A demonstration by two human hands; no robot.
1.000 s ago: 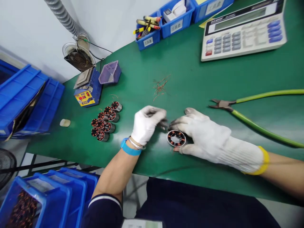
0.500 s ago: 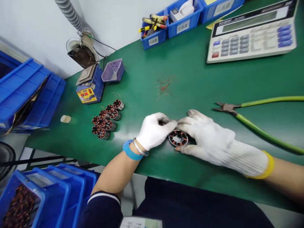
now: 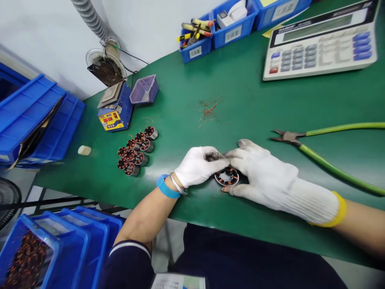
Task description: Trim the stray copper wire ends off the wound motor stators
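Observation:
A round motor stator [image 3: 227,184] with copper windings and a silvery rim faces up on the green bench. My right hand [image 3: 264,170], in a white glove with a yellow cuff, grips it from the right, thumb at the lower edge and fingers at the upper edge. My left hand [image 3: 201,164], also white-gloved, is closed in a pinch over the stator's upper left rim. Whatever lies between its fingertips is hidden. Copper wire scraps [image 3: 208,111] lie in a small heap beyond my hands.
Several similar stators [image 3: 138,159] stand grouped at left. Green-handled cutting pliers [image 3: 288,137] lie right of my right hand. A calculator [image 3: 319,48], a purple tray [image 3: 144,90] and a blue soldering unit [image 3: 116,116] sit farther back. Blue bins [image 3: 69,241] stand below the bench's left edge.
My left hand has shifted slightly right, its fingertips now covering more of the stator's upper rim. My right hand keeps its hold on the stator.

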